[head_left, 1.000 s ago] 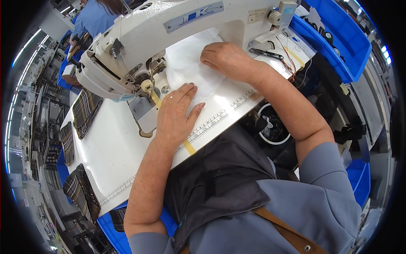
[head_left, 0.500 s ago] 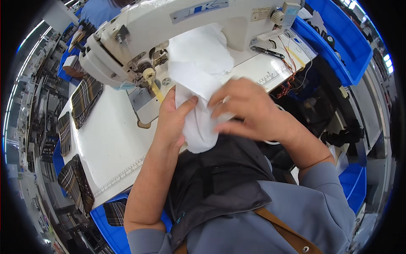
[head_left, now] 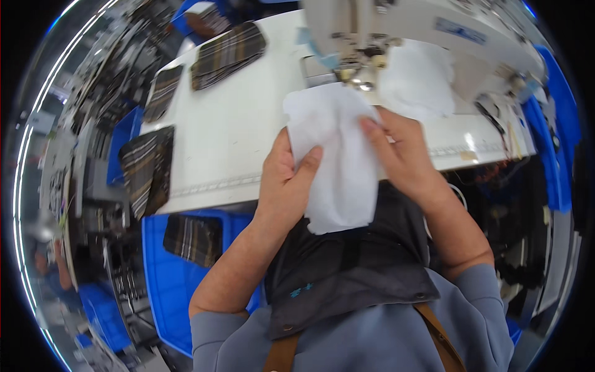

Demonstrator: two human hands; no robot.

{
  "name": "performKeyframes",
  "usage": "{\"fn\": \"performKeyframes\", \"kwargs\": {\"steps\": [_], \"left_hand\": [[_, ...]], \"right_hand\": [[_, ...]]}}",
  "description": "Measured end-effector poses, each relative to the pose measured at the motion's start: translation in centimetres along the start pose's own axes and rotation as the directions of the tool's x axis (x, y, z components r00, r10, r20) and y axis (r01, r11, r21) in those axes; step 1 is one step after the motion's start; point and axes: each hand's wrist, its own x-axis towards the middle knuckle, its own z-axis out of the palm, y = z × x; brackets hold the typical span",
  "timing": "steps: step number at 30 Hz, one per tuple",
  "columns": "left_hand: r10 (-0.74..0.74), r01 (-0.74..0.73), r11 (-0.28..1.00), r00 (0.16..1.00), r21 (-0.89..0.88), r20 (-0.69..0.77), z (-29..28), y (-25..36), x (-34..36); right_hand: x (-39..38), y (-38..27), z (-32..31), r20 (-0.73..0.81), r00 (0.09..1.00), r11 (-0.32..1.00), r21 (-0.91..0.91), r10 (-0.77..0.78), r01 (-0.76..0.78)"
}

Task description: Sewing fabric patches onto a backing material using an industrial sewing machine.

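Note:
A white piece of thin fabric (head_left: 334,186) is held up in front of the sewing table, over my dark apron (head_left: 347,273). My left hand (head_left: 288,183) grips its left side, thumb on the face of the cloth. On the opposite side my right hand (head_left: 403,158) pinches it, thumb near its upper right. Behind the cloth stands the white sewing machine (head_left: 465,37), its needle and foot area (head_left: 365,68) slightly blurred. More white fabric (head_left: 415,80) lies on the machine bed, to the right of the foot.
The white table (head_left: 229,136) holds plaid pieces (head_left: 226,53) toward the back and left. A blue bin (head_left: 162,279) with plaid fabric is below its left front. Another blue bin (head_left: 550,173) and dark thread snips (head_left: 488,113) sit right. A person (head_left: 59,273) is at far left.
Both hands left the machine bed with one white piece, lifting it toward me. The right hand closed on its side. The view swung, so the machine now sits farther up and right in the picture.

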Motion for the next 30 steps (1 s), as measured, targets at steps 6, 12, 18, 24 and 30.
{"fn": "performKeyframes", "kwargs": {"steps": [6,12,18,24,30], "left_hand": [[-0.046,0.046,0.998,0.999,-0.04,0.0,-6.1,1.8,-2.4],[0.363,0.006,0.653,0.876,0.758,-0.319,-18.2,5.6,0.1],[0.168,0.5,-0.071,0.859,0.863,-0.484,-28.7,8.7,-2.2],[0.112,0.532,0.116,0.832,0.839,-0.543,-29.4,9.2,-2.6],[0.246,0.472,-0.047,0.86,0.88,-0.448,-29.1,7.5,-2.6]], "right_hand": [[0.3,0.5,2.1,0.202,0.977,0.787,0.59,0.073,-0.18],[3.3,4.6,5.3,0.194,0.963,0.863,0.436,0.188,-0.256],[3.0,4.1,5.6,0.028,0.994,0.98,0.162,0.108,-0.111],[3.1,6.6,4.6,0.17,0.962,0.97,0.079,0.216,-0.232],[2.1,5.4,5.8,0.027,0.996,0.96,0.267,0.082,-0.087]]}}
